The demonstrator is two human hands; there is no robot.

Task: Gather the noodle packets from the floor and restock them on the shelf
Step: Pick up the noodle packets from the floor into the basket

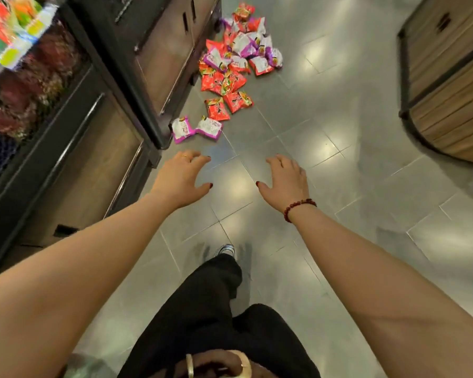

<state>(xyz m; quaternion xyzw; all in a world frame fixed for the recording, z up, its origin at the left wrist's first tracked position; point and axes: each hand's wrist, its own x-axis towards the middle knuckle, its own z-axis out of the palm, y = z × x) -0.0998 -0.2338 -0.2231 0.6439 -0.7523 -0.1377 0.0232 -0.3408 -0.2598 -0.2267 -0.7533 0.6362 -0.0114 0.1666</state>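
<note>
Dark metal frames the shelf [104,85] along the left edge, its wood-panelled base meeting glossy grey floor [352,186] tiles. Against that base, toward the far end of the floor, noodle packets [230,66] lie heaped, red and purple-white, with two strays nearer. The left hand [179,178] and right hand [287,181] hover above the tiles, fingers [187,159] spread apart, holding nothing. A slatted wooden stand [453,99] fills the upper right corner.

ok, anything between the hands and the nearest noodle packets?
Only bare floor tile, per the head view: left hand and right hand hover open short of the two purple packets; the shelf base sits just left.
</note>
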